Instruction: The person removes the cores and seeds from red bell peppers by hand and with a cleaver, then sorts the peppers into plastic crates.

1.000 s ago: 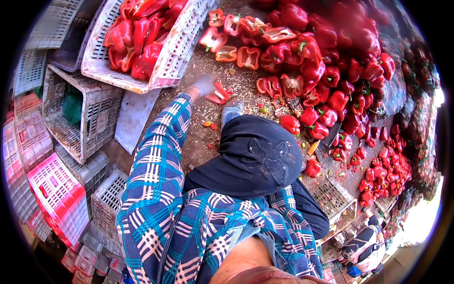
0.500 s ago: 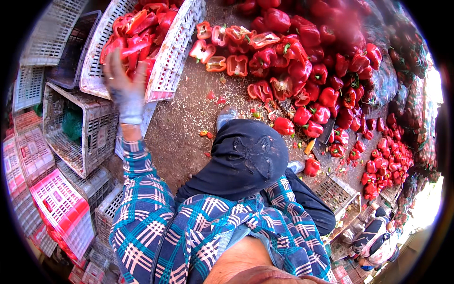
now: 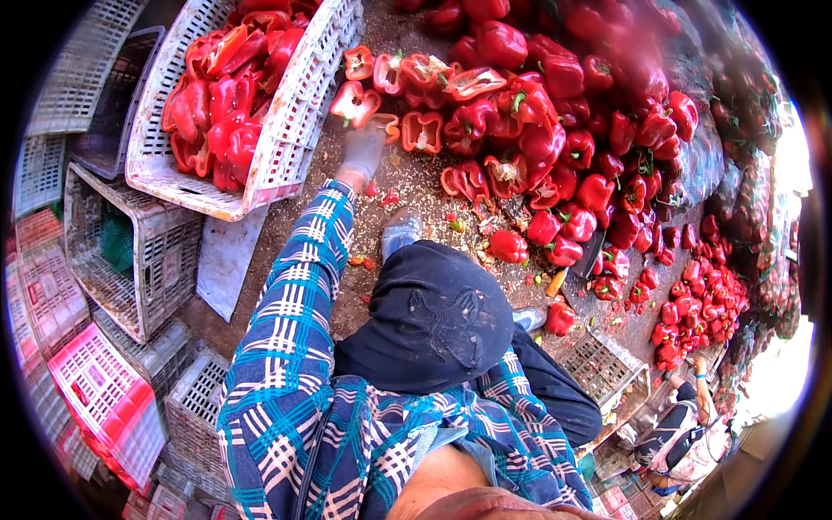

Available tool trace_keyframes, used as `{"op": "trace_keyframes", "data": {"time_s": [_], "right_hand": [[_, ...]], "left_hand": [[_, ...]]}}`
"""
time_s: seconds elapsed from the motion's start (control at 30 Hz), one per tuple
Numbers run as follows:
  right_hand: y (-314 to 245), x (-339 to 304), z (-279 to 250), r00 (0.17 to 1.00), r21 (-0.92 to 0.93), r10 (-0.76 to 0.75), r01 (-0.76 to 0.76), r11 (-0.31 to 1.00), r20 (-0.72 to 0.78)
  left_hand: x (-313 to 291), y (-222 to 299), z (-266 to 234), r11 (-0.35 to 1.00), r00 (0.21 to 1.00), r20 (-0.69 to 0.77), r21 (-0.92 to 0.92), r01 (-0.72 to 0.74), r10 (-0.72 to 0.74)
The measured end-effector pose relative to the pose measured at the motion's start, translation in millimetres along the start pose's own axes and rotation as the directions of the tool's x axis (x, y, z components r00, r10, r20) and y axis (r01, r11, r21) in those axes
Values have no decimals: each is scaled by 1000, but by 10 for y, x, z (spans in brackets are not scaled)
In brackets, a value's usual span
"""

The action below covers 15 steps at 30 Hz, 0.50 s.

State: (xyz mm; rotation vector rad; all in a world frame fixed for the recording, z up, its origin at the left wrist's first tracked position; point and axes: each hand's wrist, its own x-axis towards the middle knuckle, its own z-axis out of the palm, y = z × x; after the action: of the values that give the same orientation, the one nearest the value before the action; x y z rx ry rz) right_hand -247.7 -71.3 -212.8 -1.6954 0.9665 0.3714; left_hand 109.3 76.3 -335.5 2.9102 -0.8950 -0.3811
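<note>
My left hand point(image 3: 363, 151), in a pale glove, reaches down to the ground at the near end of a row of cut bell peppers. Its fingertips meet a halved red bell pepper point(image 3: 387, 127); blur hides whether they close round it. Just beyond lies another pepper half point(image 3: 354, 104), cut face up. To the left, a white plastic crate point(image 3: 290, 130) stands tilted, part filled with red pepper halves point(image 3: 221, 100). A large heap of whole red bell peppers point(image 3: 555, 130) spreads to the right of the halves. My right hand is out of sight.
Stacked crates point(image 3: 143, 251) crowd the left side. Seeds and scraps litter the ground before my shoe point(image 3: 401, 228). A knife with a yellowish handle point(image 3: 556, 282) lies by the heap. Another crate point(image 3: 602, 368) is at my right; a person point(image 3: 680, 438) works farther right.
My left hand has moved right and down, from above the crate of pepper halves to the cut peppers on the ground. The view has shifted slightly.
</note>
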Motion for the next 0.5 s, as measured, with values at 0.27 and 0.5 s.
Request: {"op": "trace_keyframes", "data": {"time_s": [0.27, 0.5], "right_hand": [[14, 57, -9, 1000, -106, -18, 18, 994, -1], [11, 136, 56, 996, -46, -84, 84, 995, 2]], "left_hand": [[-618, 171, -1965, 743, 980, -197, -658, -126, -9], [-322, -723, -3016, 963, 638, -749, -268, -42, -180]]}}
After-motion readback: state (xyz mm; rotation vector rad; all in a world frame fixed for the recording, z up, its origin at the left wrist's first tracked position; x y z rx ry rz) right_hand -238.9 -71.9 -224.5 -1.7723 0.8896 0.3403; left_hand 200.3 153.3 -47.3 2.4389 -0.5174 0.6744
